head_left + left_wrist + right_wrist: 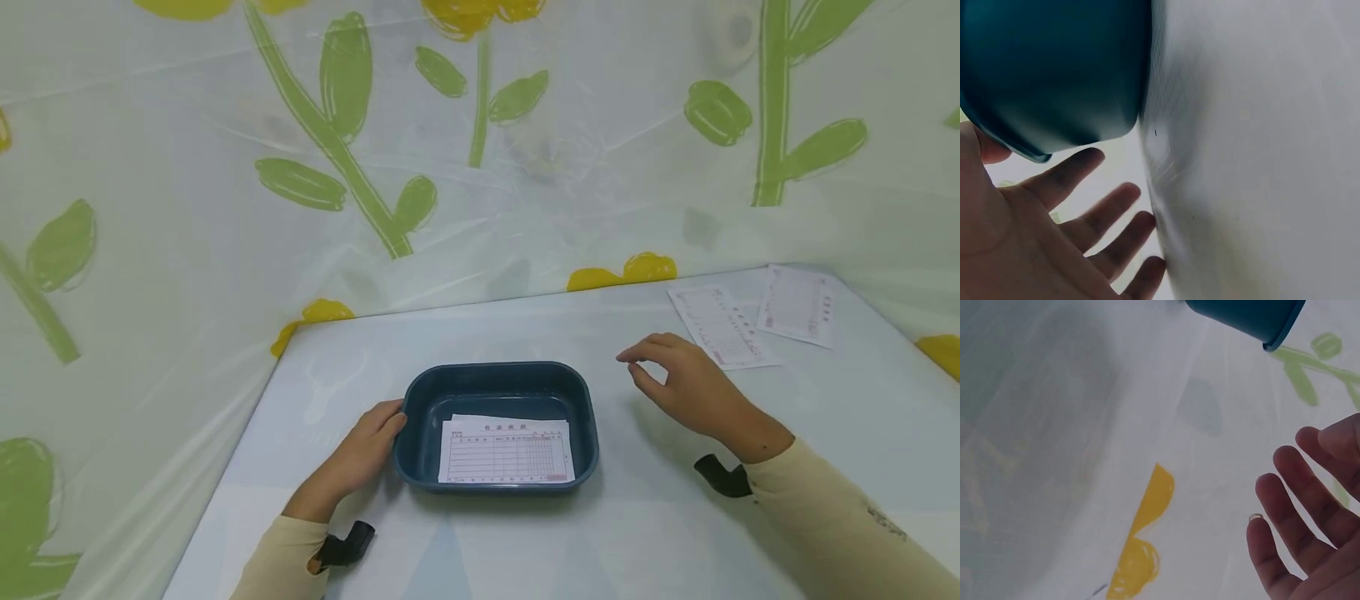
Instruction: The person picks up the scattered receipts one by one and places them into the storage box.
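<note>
A dark teal plastic basin [495, 490] rests on the white table in the head view, with a small stack of printed paper forms [506, 450] lying inside. My left hand [367, 450] holds the basin's left rim, its thumb at the lip. In the left wrist view the other fingers [1116, 240] spread beside the outer wall. To the right of the basin, my right hand [686, 387] is raised over the table. Its thumb and index finger bend toward each other with nothing between them; the right wrist view shows the remaining fingers [1294, 531] loosely bent.
Two loose printed forms lie at the back right: a nearer sheet [723, 329] and a farther sheet [797, 307]. A curtain with green and yellow flower prints [525, 208] hangs behind the table [480, 550]. Black camera mounts sit at both wrists.
</note>
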Tool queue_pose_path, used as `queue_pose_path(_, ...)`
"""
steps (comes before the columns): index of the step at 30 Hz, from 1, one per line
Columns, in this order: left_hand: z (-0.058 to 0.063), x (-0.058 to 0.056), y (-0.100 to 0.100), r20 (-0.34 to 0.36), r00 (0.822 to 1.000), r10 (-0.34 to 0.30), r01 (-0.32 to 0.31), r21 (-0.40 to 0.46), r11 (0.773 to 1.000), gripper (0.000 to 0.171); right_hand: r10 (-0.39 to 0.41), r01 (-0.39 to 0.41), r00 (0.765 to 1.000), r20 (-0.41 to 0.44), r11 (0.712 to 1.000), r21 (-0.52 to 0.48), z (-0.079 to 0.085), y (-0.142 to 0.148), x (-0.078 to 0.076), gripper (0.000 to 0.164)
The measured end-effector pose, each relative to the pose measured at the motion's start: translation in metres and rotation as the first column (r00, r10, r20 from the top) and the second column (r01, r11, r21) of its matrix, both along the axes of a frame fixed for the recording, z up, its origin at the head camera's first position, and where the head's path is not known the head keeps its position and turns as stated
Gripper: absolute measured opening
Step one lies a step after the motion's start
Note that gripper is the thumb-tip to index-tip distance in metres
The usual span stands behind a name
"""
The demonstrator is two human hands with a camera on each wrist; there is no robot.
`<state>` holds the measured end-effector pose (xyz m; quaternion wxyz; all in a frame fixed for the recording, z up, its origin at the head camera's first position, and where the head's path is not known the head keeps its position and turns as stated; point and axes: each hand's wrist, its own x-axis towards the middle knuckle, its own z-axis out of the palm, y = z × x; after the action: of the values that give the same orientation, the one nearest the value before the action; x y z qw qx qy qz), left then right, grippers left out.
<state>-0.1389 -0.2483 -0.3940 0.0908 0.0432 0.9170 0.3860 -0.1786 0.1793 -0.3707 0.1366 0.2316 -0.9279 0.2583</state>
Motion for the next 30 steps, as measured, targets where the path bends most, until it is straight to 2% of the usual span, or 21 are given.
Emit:
queue_pose_path(5, 0.002, 0.002, -0.001, 0.022, 0.999, 0.024, -0.023, -0.014, 1.000, 0.047, -0.021, 0.021, 0.999, 0.038, 1.000, 0.009, -0.001, 0.006, -0.002, 0.019)
queue_pose_path(17, -0.001, 0.001, -0.003, 0.048, 0.997, 0.053, -0.050, -0.062, 0.997, 0.051, -0.073, 0.073, 0.996, 0.055, 0.997, 0.006, -0.006, 0.027, -0.013, 0.020)
queue_pose_path(23, -0.004, 0.002, -0.005, 0.065, 0.997, 0.042, -0.038, -0.065, 0.997, 0.054, -0.107, 0.106, 0.990, 0.094, 0.994, 0.010, -0.006, 0.034, -0.015, 0.021)
queue_pose_path(30, -0.002, 0.001, -0.004, 0.061, 0.998, 0.033, -0.026, -0.111, 0.993, 0.058, -0.126, 0.125, 0.989, 0.081, 0.992, 0.016, -0.003, 0.035, -0.016, 0.023)
